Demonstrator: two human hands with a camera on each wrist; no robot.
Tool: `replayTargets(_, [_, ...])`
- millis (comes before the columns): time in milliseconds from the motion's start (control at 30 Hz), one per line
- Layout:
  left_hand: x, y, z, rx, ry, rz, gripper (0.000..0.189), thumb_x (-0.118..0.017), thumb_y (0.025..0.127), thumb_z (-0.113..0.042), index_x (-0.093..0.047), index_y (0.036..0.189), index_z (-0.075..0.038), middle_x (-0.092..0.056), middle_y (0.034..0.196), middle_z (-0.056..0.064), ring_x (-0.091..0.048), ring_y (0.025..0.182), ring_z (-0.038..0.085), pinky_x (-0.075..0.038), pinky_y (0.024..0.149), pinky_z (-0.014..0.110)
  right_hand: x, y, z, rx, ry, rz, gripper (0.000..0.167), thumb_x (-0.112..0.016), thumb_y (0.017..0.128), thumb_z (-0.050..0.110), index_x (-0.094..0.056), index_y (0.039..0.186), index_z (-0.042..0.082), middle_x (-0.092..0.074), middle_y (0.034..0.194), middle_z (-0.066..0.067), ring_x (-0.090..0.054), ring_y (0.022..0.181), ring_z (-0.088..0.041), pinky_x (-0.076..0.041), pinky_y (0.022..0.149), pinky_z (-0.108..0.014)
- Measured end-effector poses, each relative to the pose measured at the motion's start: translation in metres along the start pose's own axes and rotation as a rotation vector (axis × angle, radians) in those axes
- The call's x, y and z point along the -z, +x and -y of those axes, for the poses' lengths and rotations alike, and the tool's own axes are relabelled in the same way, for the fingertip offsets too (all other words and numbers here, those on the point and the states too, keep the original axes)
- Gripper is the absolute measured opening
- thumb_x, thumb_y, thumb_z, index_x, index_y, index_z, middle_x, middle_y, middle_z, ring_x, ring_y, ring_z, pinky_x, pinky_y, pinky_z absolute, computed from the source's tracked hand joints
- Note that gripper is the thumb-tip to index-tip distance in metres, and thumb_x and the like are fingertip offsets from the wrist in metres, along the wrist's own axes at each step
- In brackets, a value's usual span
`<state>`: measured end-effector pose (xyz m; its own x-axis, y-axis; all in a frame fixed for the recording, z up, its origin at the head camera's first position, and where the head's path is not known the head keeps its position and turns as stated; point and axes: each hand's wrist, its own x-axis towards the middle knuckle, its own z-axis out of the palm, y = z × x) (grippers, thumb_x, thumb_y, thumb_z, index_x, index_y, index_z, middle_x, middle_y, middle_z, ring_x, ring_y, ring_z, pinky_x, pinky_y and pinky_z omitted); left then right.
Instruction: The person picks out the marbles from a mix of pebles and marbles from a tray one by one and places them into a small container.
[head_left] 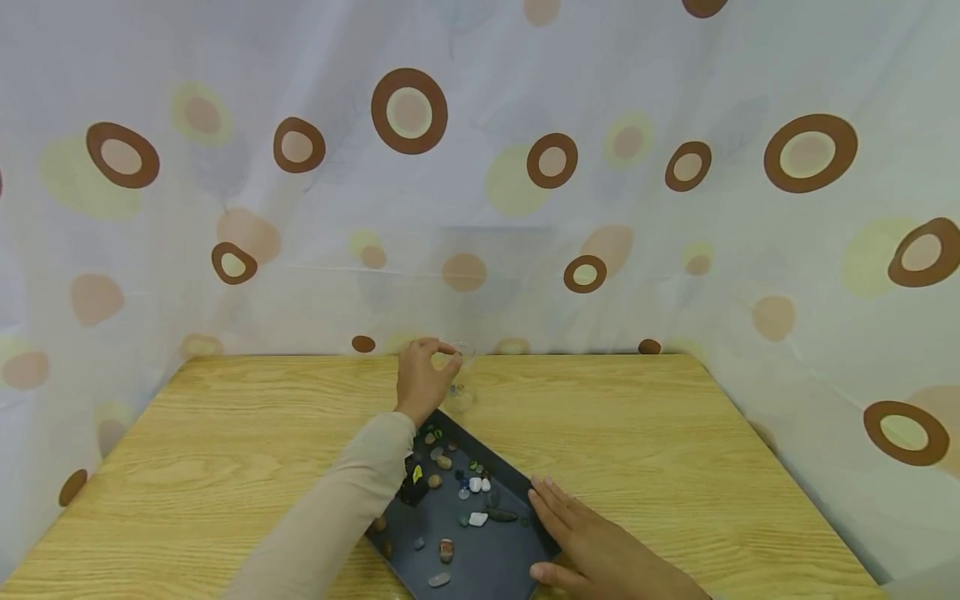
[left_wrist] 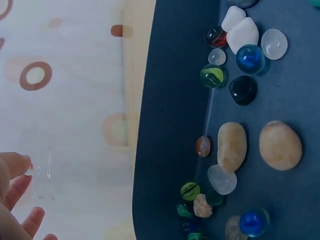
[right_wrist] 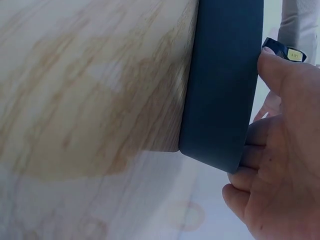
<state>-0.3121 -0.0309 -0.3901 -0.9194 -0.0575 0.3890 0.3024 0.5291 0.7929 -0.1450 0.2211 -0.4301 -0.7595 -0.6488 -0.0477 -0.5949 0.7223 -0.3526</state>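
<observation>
In the head view my left hand reaches over the far corner of a dark tray. Between thumb and forefinger it pinches a small pale, reddish stone, right at the mouth of a clear jar. A few small marbles show inside the jar. My right hand rests along the tray's right rim, fingers extended in the head view and thumb apart from them. Several marbles and polished stones lie in the tray, among them a blue marble, a tan stone and white stones.
A black item with a yellow mark sits in the tray, partly behind my left sleeve. The tray lies at an angle on a wood-grain table. Behind the table hangs a white patterned cloth.
</observation>
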Motion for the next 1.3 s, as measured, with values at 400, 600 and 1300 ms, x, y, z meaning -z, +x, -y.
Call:
replayTargets(400, [-0.0014, 0.0000, 0.0023, 0.038, -0.015, -0.017, 0.020, -0.067, 0.091, -0.019, -0.072, 0.103, -0.005, -0.058, 0.122, 0.016, -0.049, 0.119, 0.036, -0.041, 0.100, 0.052, 0.0026, 0.0007, 0.0031, -0.026, 0.042, 0.031, 0.074, -0.044, 0.098, 0.050, -0.023, 0.152, 0.003, -0.018, 0.159, -0.013, -0.021, 0.143, -0.035, -0.031, 0.108, -0.054])
replayTargets(600, [-0.0009, -0.0020, 0.0059, 0.037, -0.008, -0.006, 0.020, -0.067, 0.091, -0.021, -0.072, 0.104, -0.006, -0.058, 0.122, 0.017, -0.050, 0.118, 0.037, -0.041, 0.100, 0.052, 0.0025, 0.0008, 0.0049, -0.028, 0.025, 0.026, 0.075, -0.044, 0.098, 0.050, -0.025, 0.151, 0.001, -0.020, 0.158, -0.015, -0.022, 0.143, -0.036, -0.031, 0.108, -0.054])
replayTargets(1300, [-0.0001, -0.0015, 0.0086, 0.016, 0.013, -0.008, 0.018, -0.068, 0.090, -0.018, -0.073, 0.103, -0.006, -0.058, 0.120, 0.017, -0.050, 0.117, 0.038, -0.042, 0.098, 0.053, 0.0056, -0.0002, 0.0056, -0.043, 0.061, 0.044, 0.076, -0.044, 0.097, 0.052, -0.024, 0.151, 0.002, -0.019, 0.158, -0.014, -0.021, 0.143, -0.036, -0.032, 0.108, -0.054])
